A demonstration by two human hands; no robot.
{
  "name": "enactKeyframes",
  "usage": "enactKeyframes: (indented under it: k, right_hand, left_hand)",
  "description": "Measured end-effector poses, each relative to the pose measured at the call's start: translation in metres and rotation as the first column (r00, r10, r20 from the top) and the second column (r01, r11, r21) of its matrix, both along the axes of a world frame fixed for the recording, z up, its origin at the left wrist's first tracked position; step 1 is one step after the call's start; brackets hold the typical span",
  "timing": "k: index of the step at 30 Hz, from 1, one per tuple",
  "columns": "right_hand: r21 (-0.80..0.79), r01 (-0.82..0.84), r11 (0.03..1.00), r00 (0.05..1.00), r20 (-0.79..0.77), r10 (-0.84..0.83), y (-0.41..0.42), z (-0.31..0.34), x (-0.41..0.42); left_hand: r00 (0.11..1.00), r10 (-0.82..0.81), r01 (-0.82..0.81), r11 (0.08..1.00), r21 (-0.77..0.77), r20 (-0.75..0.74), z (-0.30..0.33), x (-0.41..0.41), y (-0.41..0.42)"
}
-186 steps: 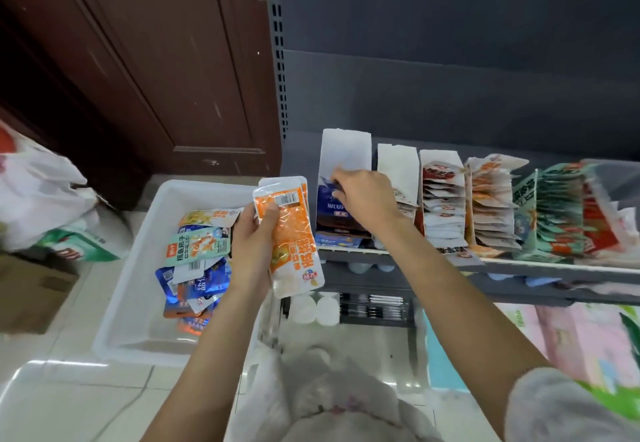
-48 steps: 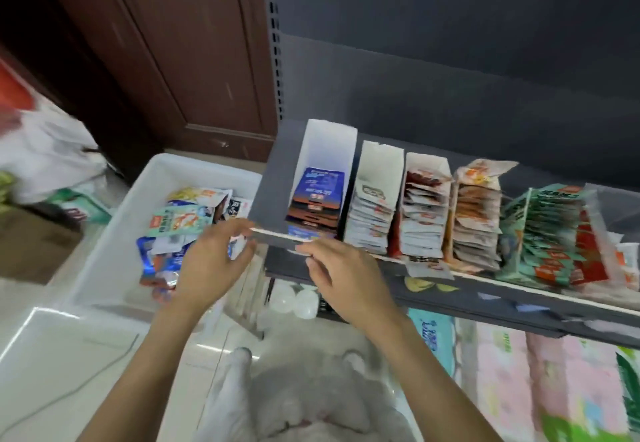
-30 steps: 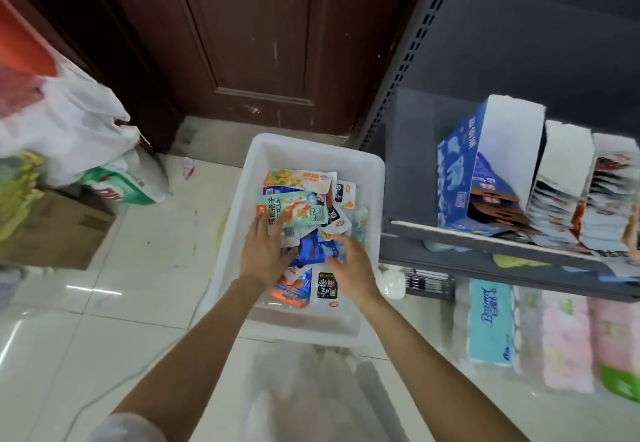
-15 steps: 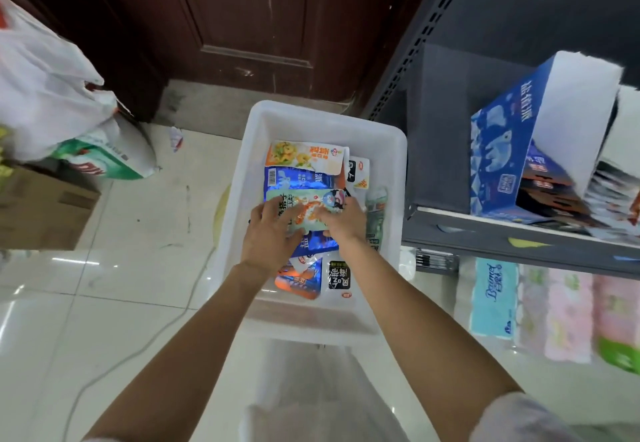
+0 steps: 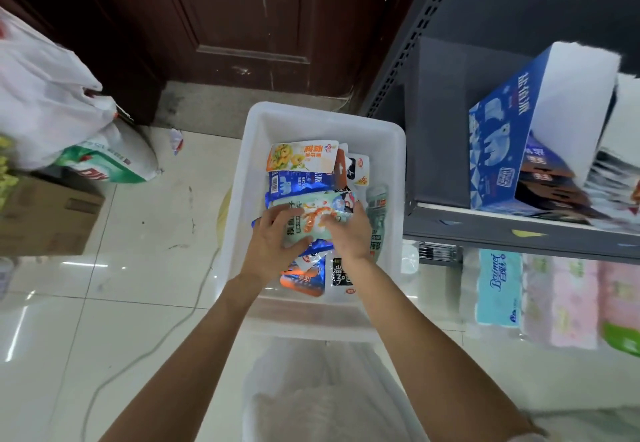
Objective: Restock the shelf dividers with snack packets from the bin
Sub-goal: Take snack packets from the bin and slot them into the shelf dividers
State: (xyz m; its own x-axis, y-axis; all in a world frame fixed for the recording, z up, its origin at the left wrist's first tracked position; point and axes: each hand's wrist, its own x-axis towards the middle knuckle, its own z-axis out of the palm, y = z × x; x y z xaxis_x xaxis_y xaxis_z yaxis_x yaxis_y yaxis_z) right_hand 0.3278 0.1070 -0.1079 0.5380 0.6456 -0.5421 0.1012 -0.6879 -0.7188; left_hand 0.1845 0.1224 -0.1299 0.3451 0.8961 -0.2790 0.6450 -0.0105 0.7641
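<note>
Both hands, the left hand (image 5: 273, 239) and right hand (image 5: 348, 230), grasp a pale green packet (image 5: 313, 218) atop the heap in the white bin (image 5: 394, 171), and should lift it flat, shedding clinging neighbours, toward the shelf dividers (image 5: 502, 151).

Tiled floor (image 5: 114, 303), white bin (image 5: 391, 178), cardboard box (image 5: 45, 213)

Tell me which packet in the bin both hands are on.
The pale green packet with the orange picture, atop the pile in the white bin. Left hand and right hand flank it; other packets lie untouched.
</note>
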Motion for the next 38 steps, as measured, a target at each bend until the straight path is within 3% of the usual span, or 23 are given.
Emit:
enactKeyframes:
  k: [6,11,16,19,22,24,27,28,29,31,32,33,36,38]
  right_hand:
    - [0.117,-0.018,0.993,0.997,0.080,0.009,-0.039,0.059,0.037]
    - [0.249,0.114,0.962,0.993,-0.059,-0.103,-0.067,0.100,0.053]
    - [0.350,0.233,0.907,0.954,-0.261,-0.145,-0.084,0.121,0.050]
    - [0.356,0.186,0.916,0.952,-0.296,-0.079,-0.087,0.126,0.044]
    - [0.317,0.146,0.937,0.966,-0.251,-0.065,-0.090,0.123,0.045]
    - [0.301,0.129,0.945,0.981,-0.180,-0.077,-0.093,0.122,0.048]
    - [0.315,-0.062,0.947,0.991,0.132,0.021,-0.100,0.127,0.057]
    - [0.307,-0.203,0.930,0.938,0.333,0.095,-0.103,0.131,0.063]
    - [0.263,-0.362,0.894,0.818,0.549,0.169,-0.104,0.135,0.068]
    - [0.114,-0.567,0.816,0.556,0.784,0.277,-0.105,0.145,0.078]
    - [0.064,-0.597,0.799,0.507,0.802,0.315,-0.105,0.149,0.082]
    - [0.042,-0.597,0.801,0.523,0.778,0.348,-0.105,0.154,0.085]
    - [0.133,-0.486,0.864,0.762,0.548,0.345,-0.113,0.169,0.100]
    - [0.233,-0.420,0.877,0.854,0.430,0.295,-0.123,0.176,0.114]
  left_hand:
    - [0.940,0.261,-0.218,0.956,-0.198,0.221,0.037,-0.007,-0.018]
    - [0.821,0.459,-0.269,0.835,-0.480,0.338,0.073,0.006,-0.017]
    - [0.730,0.496,-0.068,0.738,-0.672,0.471,0.113,0.026,-0.017]
    - [0.683,0.515,0.033,0.687,-0.726,0.517,0.128,0.036,-0.015]
    - [0.677,0.516,-0.017,0.724,-0.689,0.525,0.135,0.041,-0.015]
    - [0.726,0.447,-0.046,0.790,-0.611,0.523,0.136,0.045,-0.016]
    - [0.810,0.313,-0.058,0.884,-0.464,0.496,0.142,0.056,-0.018]
    - [0.827,0.276,-0.052,0.905,-0.423,0.490,0.144,0.061,-0.018]
    - [0.846,0.230,-0.035,0.924,-0.381,0.481,0.148,0.067,-0.020]
    - [0.883,0.116,0.026,0.956,-0.293,0.456,0.155,0.079,-0.024]
    - [0.890,0.064,0.058,0.966,-0.251,0.452,0.160,0.085,-0.026]
    - [0.895,0.021,0.084,0.973,-0.214,0.446,0.163,0.092,-0.029]
    - [0.900,-0.017,0.086,0.986,-0.139,0.436,0.178,0.115,-0.038]
    - [0.905,-0.024,0.058,0.996,-0.068,0.424,0.187,0.131,-0.045]
